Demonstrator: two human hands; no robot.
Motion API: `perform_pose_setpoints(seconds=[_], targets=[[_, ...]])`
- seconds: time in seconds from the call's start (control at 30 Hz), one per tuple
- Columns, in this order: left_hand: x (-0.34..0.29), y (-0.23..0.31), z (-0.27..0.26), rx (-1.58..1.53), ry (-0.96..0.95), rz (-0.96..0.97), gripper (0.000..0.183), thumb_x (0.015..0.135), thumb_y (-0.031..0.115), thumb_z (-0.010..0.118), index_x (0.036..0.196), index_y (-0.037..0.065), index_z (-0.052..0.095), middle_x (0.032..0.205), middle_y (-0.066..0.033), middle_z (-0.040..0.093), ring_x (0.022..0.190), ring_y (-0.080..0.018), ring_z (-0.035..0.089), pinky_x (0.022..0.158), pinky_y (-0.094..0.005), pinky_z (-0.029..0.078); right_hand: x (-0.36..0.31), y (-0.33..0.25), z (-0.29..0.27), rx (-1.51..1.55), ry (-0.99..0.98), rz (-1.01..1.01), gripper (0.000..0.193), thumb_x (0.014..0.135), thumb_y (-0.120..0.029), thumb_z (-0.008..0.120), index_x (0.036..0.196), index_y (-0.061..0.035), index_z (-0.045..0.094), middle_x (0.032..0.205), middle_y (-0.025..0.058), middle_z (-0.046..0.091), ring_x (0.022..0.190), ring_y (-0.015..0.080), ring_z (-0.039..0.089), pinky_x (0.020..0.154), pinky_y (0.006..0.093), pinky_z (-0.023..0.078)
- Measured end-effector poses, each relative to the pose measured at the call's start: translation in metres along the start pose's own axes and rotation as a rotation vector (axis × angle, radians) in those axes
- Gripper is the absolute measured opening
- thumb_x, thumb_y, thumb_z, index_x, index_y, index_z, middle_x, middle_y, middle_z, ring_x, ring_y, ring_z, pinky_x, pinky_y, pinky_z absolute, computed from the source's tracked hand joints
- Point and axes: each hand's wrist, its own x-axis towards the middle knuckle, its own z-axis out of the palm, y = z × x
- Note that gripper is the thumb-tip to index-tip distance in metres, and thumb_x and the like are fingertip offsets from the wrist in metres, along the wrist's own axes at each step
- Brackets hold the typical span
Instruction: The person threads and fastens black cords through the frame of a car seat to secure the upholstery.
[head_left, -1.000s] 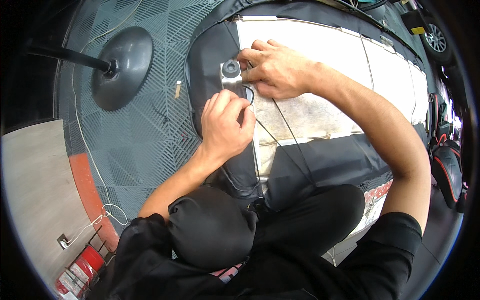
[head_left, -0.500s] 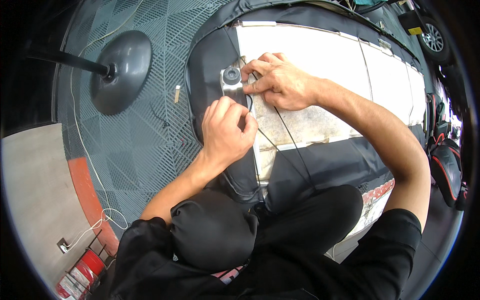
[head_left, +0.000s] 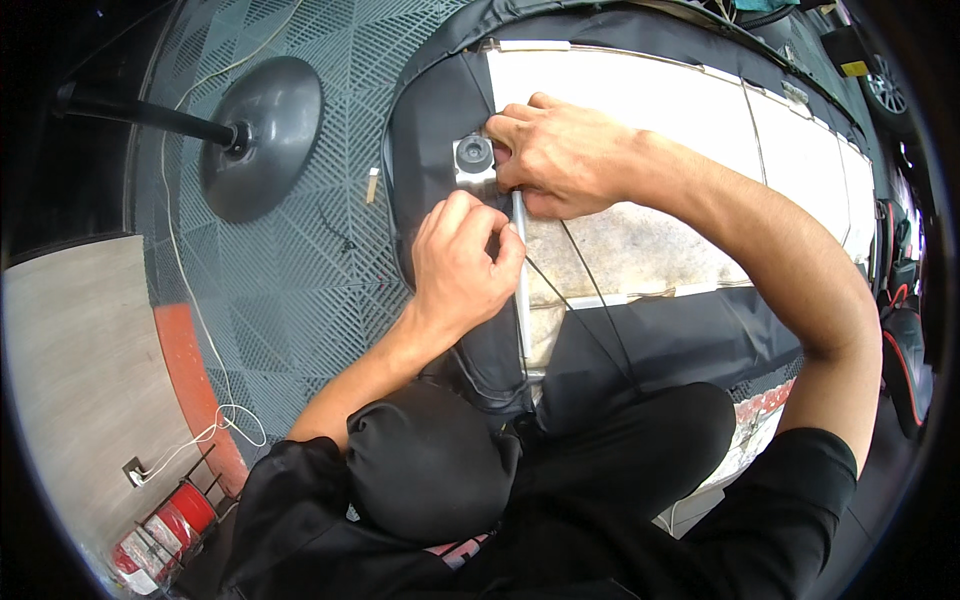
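A large padded car seat part lies in front of me, its black cover (head_left: 690, 335) wrapped around a whitish, stained backing (head_left: 670, 245). Near its left end sits a metal bracket (head_left: 478, 184) with a round black knob (head_left: 475, 153). My left hand (head_left: 460, 255) is just below the bracket, thumb and fingertips pinched together; what they grip is hidden. Against the bracket's right side, my right hand (head_left: 565, 155) has its fingers curled, covering whatever they hold. A pale strip (head_left: 522, 300) runs down from between the hands. Thin black cords (head_left: 590, 270) cross the backing.
At left, a round black stand base (head_left: 265, 135) rests on grey grid floor tiles (head_left: 300, 290). A white cable (head_left: 185, 250) trails to a wall socket (head_left: 134, 470), near a red spool (head_left: 180, 520). My black-clad knees (head_left: 430, 460) are close to the seat part.
My right hand's fingers have curled down by the bracket, where the index finger and thumb were spread before. The dark loop beside my left fingertips no longer shows. The whole view has shifted slightly.
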Motion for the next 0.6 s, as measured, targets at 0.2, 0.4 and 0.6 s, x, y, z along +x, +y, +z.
perform_pose_setpoints(seconds=[0.2,0.4,0.6], targets=[[0.0,0.001,0.001,-0.005,0.016,0.006,0.008,0.076,0.004,0.07,0.077,0.001,0.063,0.077,-0.0091,0.056,0.069,-0.0265,0.059,0.062,-0.0386,0.048,0.003,-0.001,0.0,-0.061,-0.017,0.027,0.019,0.08,-0.024,0.069,0.094,-0.0143,0.076,0.103,0.0087,0.06,0.106,0.0247,0.059,0.091,0.0414,0.046],[-0.002,-0.003,0.003,0.012,0.013,-0.004,0.01,0.074,0.008,0.071,0.075,0.006,0.061,0.079,-0.0085,0.056,0.073,-0.0287,0.058,0.065,-0.0414,0.047,0.004,0.006,0.012,-0.068,0.085,-0.066,0.017,0.079,-0.023,0.071,0.09,-0.0097,0.072,0.1,0.0081,0.06,0.102,0.0251,0.06,0.09,0.0391,0.047],[0.001,0.0,-0.002,0.018,0.021,0.006,0.009,0.075,0.006,0.071,0.076,0.004,0.062,0.079,-0.0093,0.056,0.073,-0.0291,0.059,0.067,-0.0414,0.048,-0.007,-0.01,0.031,-0.115,0.284,-0.044,0.014,0.077,-0.02,0.072,0.085,-0.0092,0.069,0.1,0.0073,0.062,0.098,0.0247,0.059,0.089,0.0395,0.047]])
